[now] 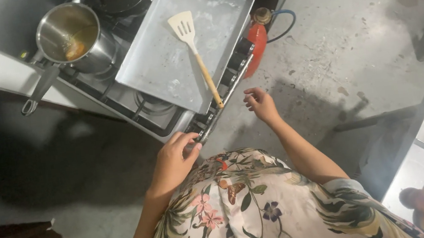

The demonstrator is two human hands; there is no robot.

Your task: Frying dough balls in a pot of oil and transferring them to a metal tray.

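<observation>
Left hand (173,160) pinches a stove knob (196,137); turn slow & watch the burner. Right hand (261,104) hangs loose w/ nothing, near the spatula (194,49).

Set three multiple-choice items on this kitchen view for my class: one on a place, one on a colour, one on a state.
1. Where does the spatula lie?
A. in the saucepan
B. on the flat metal tray
C. on the floor

2. What colour is the gas cylinder beside the stove?
A. red
B. green
C. white

3. What is the left hand doing?
A. holding the spatula
B. lifting the saucepan
C. touching the stove's front edge

Answers:
1 B, its white blade and wooden handle rest on the tray.
2 A, its body shows red against the grey floor.
3 C, its fingers sit at the knobs, while the right hand hangs free, holding nothing.
</observation>
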